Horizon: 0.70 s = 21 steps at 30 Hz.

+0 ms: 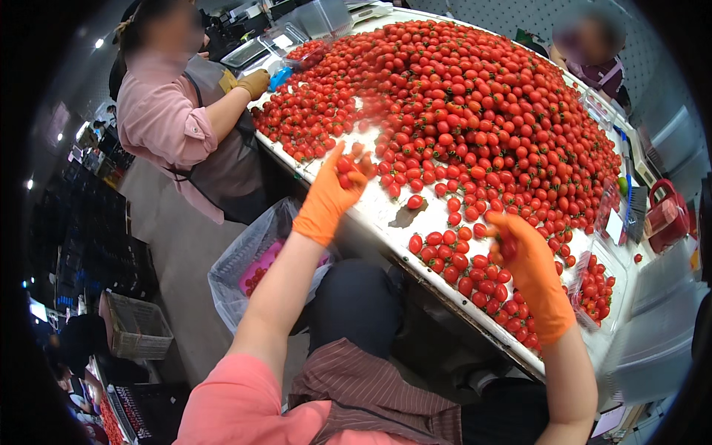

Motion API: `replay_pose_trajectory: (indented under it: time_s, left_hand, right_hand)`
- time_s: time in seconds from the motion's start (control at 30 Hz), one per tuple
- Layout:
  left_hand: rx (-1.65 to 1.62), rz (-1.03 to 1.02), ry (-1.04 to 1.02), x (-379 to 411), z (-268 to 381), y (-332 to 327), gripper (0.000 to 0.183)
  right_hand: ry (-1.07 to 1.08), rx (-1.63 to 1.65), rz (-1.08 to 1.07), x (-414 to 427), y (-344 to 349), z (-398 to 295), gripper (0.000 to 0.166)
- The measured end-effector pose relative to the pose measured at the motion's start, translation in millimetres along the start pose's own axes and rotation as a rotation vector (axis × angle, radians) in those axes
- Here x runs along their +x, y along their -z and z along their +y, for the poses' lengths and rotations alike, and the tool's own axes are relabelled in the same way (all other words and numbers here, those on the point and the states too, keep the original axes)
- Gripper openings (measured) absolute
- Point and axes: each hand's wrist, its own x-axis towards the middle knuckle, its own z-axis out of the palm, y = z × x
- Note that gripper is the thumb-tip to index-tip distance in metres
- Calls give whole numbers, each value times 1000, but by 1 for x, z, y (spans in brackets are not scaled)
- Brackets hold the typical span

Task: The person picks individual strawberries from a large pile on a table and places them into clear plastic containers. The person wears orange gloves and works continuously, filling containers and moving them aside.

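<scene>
My left hand, in an orange glove, holds a few red cherry tomatoes between thumb and fingers, above the table's near edge. My right hand, gloved the same way, curls around a dark red tomato, slightly blurred. Below and left of it, a loose group of tomatoes lies along the white tabletop's front edge. Beyond both hands rises a large heap of cherry tomatoes, many with green calyxes. To the right of my right hand, a clear plastic clamshell box contains tomatoes.
At left stands a co-worker with a gloved hand on the table; another person is across it. A lined basket with tomatoes sits below my left arm. A red jug, a brush and stacked clear containers are right.
</scene>
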Motion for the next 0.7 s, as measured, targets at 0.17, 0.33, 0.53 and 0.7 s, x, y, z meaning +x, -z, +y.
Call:
replay_pose_trajectory:
  time_s: [0.17, 0.33, 0.53, 0.7]
  left_hand:
    - [119, 209, -124, -53, -91, -62, 36]
    - [323, -385, -201, -46, -96, -24, 35]
    - [711, -173, -214, -39, -143, -65, 34]
    - [1203, -540, -314, -10, -257, -96, 26]
  right_hand:
    - [474, -262, -125, 35, -120, 0, 21]
    - [1198, -1197, 20, 60, -147, 36, 27]
    - [1157, -1143, 96, 37, -95, 26, 36]
    - [1128, -1162, 336, -15, 12, -4, 35]
